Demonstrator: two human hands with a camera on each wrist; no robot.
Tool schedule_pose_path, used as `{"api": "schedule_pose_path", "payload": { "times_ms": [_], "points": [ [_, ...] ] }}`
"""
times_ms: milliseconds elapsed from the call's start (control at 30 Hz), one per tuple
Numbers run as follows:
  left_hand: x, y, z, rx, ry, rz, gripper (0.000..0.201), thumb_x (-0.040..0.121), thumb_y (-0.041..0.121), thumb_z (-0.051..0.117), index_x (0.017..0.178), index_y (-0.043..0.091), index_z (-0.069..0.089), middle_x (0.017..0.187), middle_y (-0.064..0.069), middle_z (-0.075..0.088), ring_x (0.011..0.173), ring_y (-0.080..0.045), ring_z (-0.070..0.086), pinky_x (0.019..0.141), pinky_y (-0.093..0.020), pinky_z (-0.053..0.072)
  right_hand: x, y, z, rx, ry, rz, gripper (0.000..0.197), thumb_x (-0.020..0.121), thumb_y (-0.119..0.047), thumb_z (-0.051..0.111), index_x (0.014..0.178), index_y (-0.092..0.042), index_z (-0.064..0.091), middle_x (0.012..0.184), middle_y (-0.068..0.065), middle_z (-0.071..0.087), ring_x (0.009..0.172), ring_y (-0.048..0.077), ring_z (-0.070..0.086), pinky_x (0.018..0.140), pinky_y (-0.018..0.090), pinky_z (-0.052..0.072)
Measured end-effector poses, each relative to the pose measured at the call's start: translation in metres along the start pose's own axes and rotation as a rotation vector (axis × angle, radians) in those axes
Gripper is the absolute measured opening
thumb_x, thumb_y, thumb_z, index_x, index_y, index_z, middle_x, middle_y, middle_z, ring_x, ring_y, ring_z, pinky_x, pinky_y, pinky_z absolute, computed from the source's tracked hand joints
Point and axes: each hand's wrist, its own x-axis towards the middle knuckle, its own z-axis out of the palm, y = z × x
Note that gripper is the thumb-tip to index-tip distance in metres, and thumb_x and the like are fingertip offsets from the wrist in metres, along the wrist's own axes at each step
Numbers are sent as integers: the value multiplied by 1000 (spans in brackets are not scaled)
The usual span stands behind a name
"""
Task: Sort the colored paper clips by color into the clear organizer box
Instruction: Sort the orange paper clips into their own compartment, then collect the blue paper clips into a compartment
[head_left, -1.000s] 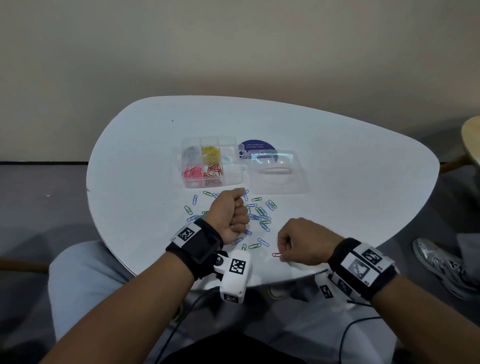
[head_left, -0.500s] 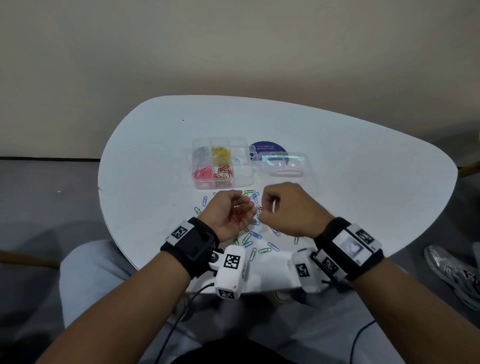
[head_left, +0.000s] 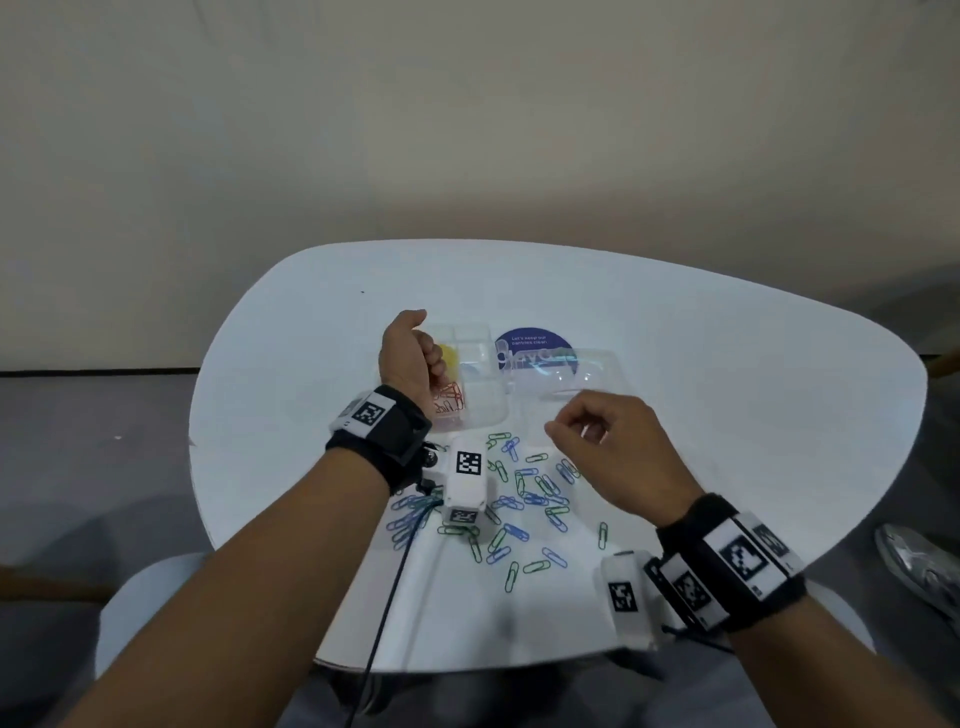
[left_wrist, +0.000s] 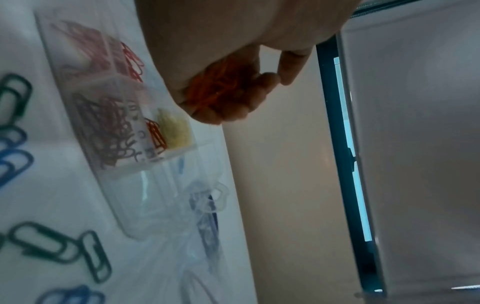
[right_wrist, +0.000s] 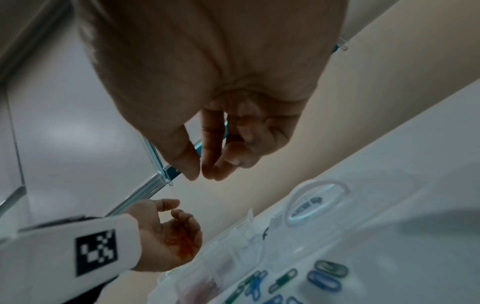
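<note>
White table (head_left: 727, 364) fills mid-frame; left hand (head_left: 410, 358) cups red clips (left_wrist: 221, 86) above the clear organizer box (head_left: 480, 410).
Largest to smallest: the table holds everything; the box sits upper centre with its open lid (head_left: 566, 374) lying to its right, partly over a dark blue round sticker (head_left: 535, 340). Left hand's fingers curl around a bunch of red clips, palm tipped over the box, likely to drop them into the red compartment; its wrist hides the box's left cells. Right hand (head_left: 602, 441) hovers lower right of the box, thumb and fingertips nearly touching, nothing visibly held. Loose green and blue clips (head_left: 524, 499) lie scattered below the box, unsorted. Yellow clips (left_wrist: 174, 129) already sit in a rear cell.
</note>
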Motion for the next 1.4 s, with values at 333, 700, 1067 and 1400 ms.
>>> {"api": "schedule_pose_path", "payload": {
  "times_ms": [333, 700, 1067, 1400],
  "points": [
    [14, -15, -1, 26, -52, 161, 36, 93, 32, 50, 67, 9, 60, 81, -14, 65, 72, -19, 64, 60, -19, 47, -19, 27, -4, 47, -3, 70, 17, 86, -20, 72, 70, -19, 67, 62, -16, 64, 55, 1, 52, 58, 9, 42],
    [-30, 11, -56, 1009, -336, 398, 2, 91, 14, 64, 93, 14, 65, 86, 1, 68, 72, -12, 64, 67, -27, 48, -13, 34, -18, -50, -21, 93, 14, 86, -25, 72, 72, -21, 69, 76, -6, 69, 75, 19, 62, 69, 26, 49],
    [-68, -12, -108, 1598, -402, 220, 57, 67, 27, 85, 111, 27, 49, 100, 6, 61, 84, -10, 58, 62, -22, 42, -2, 4, 17, -164, -285, 77, 13, 86, -32, 71, 82, -20, 73, 82, -9, 71, 73, 3, 62, 70, 21, 50],
    [-83, -31, -131, 1603, -324, 203, 59, 62, 31, 85, 110, 28, 51, 91, 7, 55, 82, -13, 55, 70, -26, 47, -11, -24, 80, -279, -440, 9, 6, 82, -21, 68, 81, -17, 73, 80, -11, 67, 77, 10, 64, 79, 33, 56]
  ]
}}
